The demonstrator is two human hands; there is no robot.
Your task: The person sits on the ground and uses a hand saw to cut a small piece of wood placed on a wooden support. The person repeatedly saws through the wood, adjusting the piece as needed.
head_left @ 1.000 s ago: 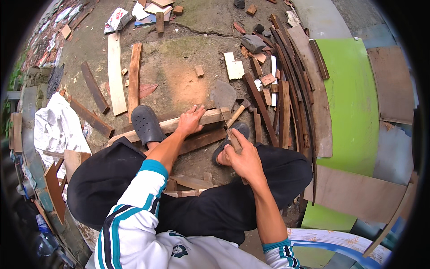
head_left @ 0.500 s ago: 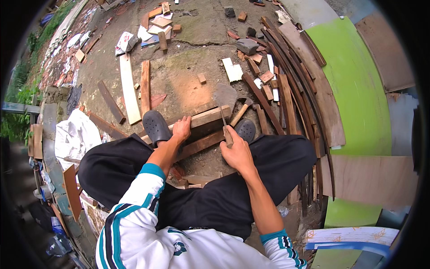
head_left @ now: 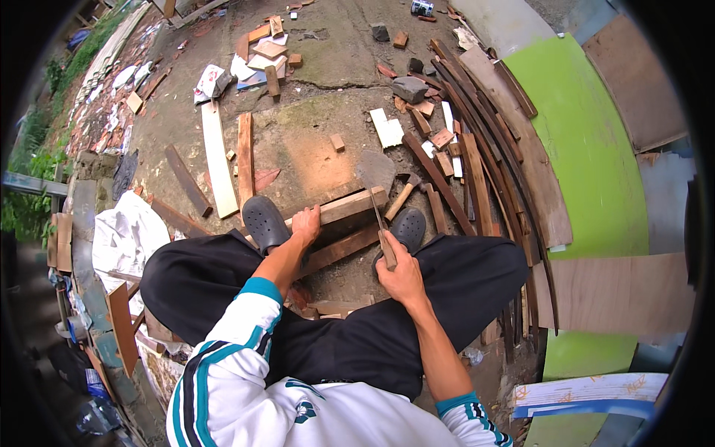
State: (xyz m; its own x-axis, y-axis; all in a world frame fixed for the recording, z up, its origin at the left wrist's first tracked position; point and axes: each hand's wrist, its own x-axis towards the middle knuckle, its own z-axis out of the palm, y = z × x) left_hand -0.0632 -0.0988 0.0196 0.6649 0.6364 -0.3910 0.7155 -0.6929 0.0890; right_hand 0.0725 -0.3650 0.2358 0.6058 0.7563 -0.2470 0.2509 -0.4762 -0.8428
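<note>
A wooden beam (head_left: 344,208) lies crosswise in front of me, raised on other timber. My left hand (head_left: 306,223) is closed over the beam, beside the grey clog (head_left: 264,222) on my left foot. In my right hand (head_left: 402,274) is the wooden handle of a handsaw (head_left: 377,211), fingers wrapped round it. The saw's narrow blade points away from me and meets the beam close to its right end. A hammer (head_left: 402,198) with a wooden handle lies just right of that end, near my right clog (head_left: 410,228).
Long dark wood strips (head_left: 488,149) are piled at the right, next to a green panel (head_left: 592,149). Ahead lie a pale board (head_left: 217,160), a brown plank (head_left: 246,160) and a small wood block (head_left: 337,142). A white sack (head_left: 128,231) sits at the left.
My right hand has drawn the saw back toward me and slightly right. My left hand stays on the beam. The whole view has shifted a little.
</note>
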